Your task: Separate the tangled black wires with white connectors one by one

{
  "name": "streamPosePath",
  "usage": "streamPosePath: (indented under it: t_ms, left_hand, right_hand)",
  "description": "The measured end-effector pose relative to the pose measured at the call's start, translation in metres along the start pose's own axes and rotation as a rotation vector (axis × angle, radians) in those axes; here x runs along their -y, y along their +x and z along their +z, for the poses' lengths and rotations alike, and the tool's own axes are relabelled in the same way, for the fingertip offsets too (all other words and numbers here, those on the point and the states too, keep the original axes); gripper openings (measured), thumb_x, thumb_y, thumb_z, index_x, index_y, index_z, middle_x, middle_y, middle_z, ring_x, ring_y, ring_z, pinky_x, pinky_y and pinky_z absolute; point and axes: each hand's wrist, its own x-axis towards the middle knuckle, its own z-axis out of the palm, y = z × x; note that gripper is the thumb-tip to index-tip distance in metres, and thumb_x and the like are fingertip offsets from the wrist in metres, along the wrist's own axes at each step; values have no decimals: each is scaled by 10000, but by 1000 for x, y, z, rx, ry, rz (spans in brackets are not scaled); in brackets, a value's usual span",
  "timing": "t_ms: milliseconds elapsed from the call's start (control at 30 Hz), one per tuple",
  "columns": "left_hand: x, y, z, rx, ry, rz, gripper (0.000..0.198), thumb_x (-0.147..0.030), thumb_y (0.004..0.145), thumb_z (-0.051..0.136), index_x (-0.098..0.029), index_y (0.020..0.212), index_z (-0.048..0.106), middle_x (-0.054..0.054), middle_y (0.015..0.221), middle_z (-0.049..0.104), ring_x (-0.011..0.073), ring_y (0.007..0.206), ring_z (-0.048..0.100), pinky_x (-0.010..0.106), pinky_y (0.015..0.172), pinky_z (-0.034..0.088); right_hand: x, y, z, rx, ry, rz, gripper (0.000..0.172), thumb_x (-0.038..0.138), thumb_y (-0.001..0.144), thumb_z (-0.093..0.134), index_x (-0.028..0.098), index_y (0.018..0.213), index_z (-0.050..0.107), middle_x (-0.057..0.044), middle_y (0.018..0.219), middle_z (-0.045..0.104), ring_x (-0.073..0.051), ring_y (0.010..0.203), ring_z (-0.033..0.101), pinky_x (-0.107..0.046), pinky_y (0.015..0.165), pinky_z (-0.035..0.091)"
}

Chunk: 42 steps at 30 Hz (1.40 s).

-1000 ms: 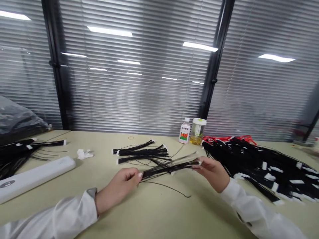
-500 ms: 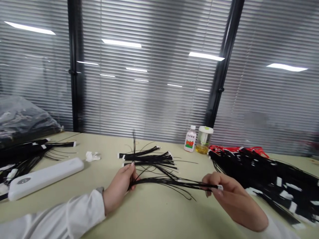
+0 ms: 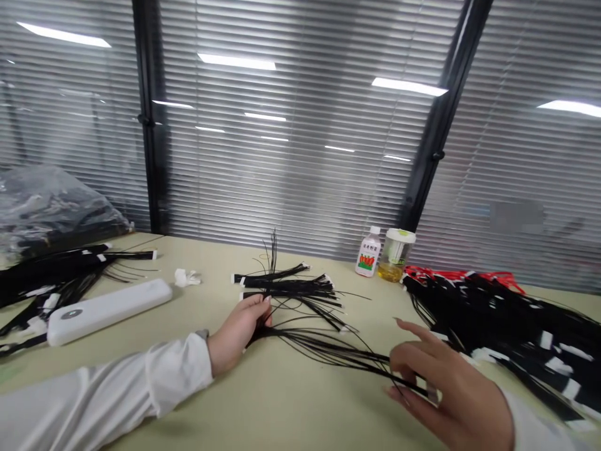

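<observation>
My left hand (image 3: 240,331) is closed on one end of a bunch of thin black wires (image 3: 323,348), and a few strands stick up above its fingers. The bunch fans out to the right across the table (image 3: 282,407). My right hand (image 3: 446,388) is at the other end, low in the view, fingers loosely spread with the strands running between them and a white end tab by the palm. Just beyond lies a small pile of black wire bundles with white tabs (image 3: 288,289).
A big heap of black wires with white tabs and red strands (image 3: 507,319) fills the right side. A small bottle (image 3: 369,252) and a lidded jar (image 3: 395,254) stand at the back. A white flat device (image 3: 107,309), crumpled tissue (image 3: 186,277) and more wires (image 3: 56,275) lie left.
My right hand has drawn the wire ends toward me and to the right, its fingers loosening. My left hand stays put on the other end. The camera has shifted slightly left.
</observation>
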Motion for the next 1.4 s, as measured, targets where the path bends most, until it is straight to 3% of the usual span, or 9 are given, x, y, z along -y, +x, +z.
streamPosePath:
  t_ms: [67,200,533,733,833,933,1033,1233,1400]
  left_hand:
    - [0,0,1,4,-19,-18,305,-372,739,475,-143,562,379,-34,502,424,51,452,337,176,445,271]
    - [0,0,1,19,-45,-28,251,-324,724,479,-149,585,366,-25,526,457,61,486,384,178,476,299]
    - [-4,-5,1,174,53,-14,217,-324,705,546,-141,681,431,-13,664,488,88,638,460,196,583,345]
    - [-5,-6,2,276,228,80,195,-298,719,537,-130,673,451,-26,633,464,70,608,396,194,585,310]
    - [-4,-5,3,246,181,48,221,-325,720,533,-136,663,434,-31,619,442,66,585,387,191,560,300]
    - [-3,-4,4,162,60,-32,245,-348,694,554,-151,679,409,-36,619,439,69,570,402,190,542,303]
    - [0,0,3,26,-38,-77,257,-324,643,596,-157,706,411,-35,633,455,80,605,437,191,572,330]
    - [4,3,2,-98,4,-59,169,-262,650,540,-171,735,426,-38,659,466,79,622,426,193,594,337]
    - [3,0,4,-95,34,-39,184,-311,682,516,-179,747,406,-32,689,442,89,649,417,189,577,340]
  right_hand:
    - [-3,1,4,-12,-75,-11,48,154,774,453,202,772,461,44,599,494,-89,547,476,-444,980,266]
    - [-16,1,10,-55,-184,-57,190,146,800,453,226,965,504,11,707,587,-126,672,537,-432,927,284]
    - [-19,6,2,-329,-462,-138,227,131,795,467,143,1013,530,-76,896,647,-210,904,553,-419,888,337]
    - [-15,8,14,-369,-548,77,578,265,803,470,219,1338,257,-57,1172,560,-326,1209,340,-602,982,108]
    - [-17,7,22,-388,-545,53,703,271,776,496,213,1382,143,-94,1290,445,-392,1259,200,-669,940,78]
    - [-9,1,19,-413,-355,-37,765,237,757,508,165,1392,86,-145,1387,270,-415,1277,85,-678,933,95]
    - [8,-8,7,-318,101,27,630,278,806,446,198,1370,178,-120,1427,161,-368,1293,80,-616,977,153]
    - [15,-24,3,-311,842,347,431,348,859,340,337,1289,327,-38,1373,332,-255,1222,359,-369,889,451]
    - [11,-7,7,-408,1211,302,280,343,863,284,370,1054,487,-33,1072,596,-228,1052,537,-391,833,486]
